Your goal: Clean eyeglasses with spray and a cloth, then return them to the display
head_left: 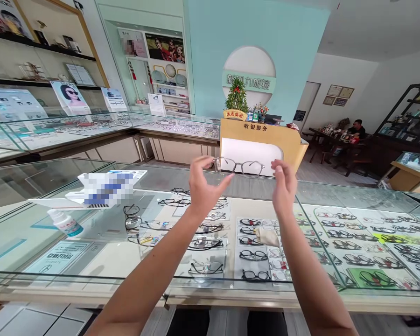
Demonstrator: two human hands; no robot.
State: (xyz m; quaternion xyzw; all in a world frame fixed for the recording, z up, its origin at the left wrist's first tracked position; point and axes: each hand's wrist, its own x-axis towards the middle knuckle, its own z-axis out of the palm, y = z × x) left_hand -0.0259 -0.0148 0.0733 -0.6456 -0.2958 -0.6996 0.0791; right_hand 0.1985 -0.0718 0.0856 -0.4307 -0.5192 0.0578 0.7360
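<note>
I hold a pair of thin-rimmed glasses (pixel 241 167) up in the air above a glass display counter (pixel 91 280). My left hand (pixel 203 186) pinches the frame's left end with thumb and fingers. My right hand (pixel 283 183) is closed on the frame's right end. The lenses face away from me, level with the yellow cashier desk (pixel 294 144) behind. Under the counter glass lie several rows of glasses (pixel 254 254) on trays.
On the counter top sit a small white bottle (pixel 66 223), a blurred white box (pixel 105 186) and a beige cloth (pixel 268 236). More glass cases (pixel 56 128) line the left wall. A person (pixel 357 129) sits at a dark table far right.
</note>
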